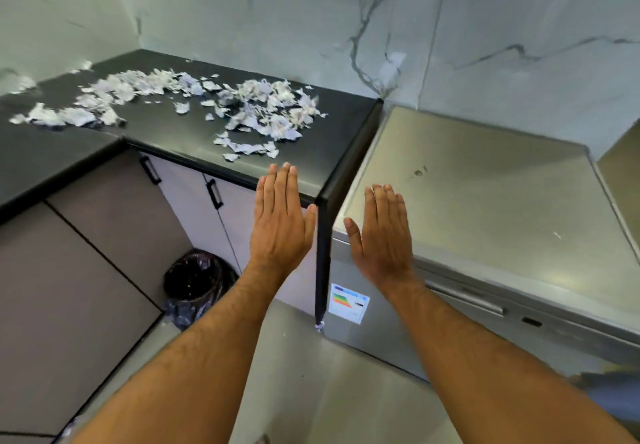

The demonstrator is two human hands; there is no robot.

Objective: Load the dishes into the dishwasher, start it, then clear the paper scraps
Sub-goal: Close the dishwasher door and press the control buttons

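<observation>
Hands empty, held out flat, palms down, fingers straight and together: left hand [281, 216] over front edge of black tabletop [173, 138], right hand [382, 232] over front corner of dishwasher [485, 201]. Neither touching anything. Dishwasher door closed; no dishes in view. Paper scraps [194, 100] spread across tabletop, well apart from hands. Bin [195, 282] on floor below.

Risks: flat-palm sweep likely scatters light scraps over edge, missing bin; stray bits may slip into gap beside dishwasher.
</observation>
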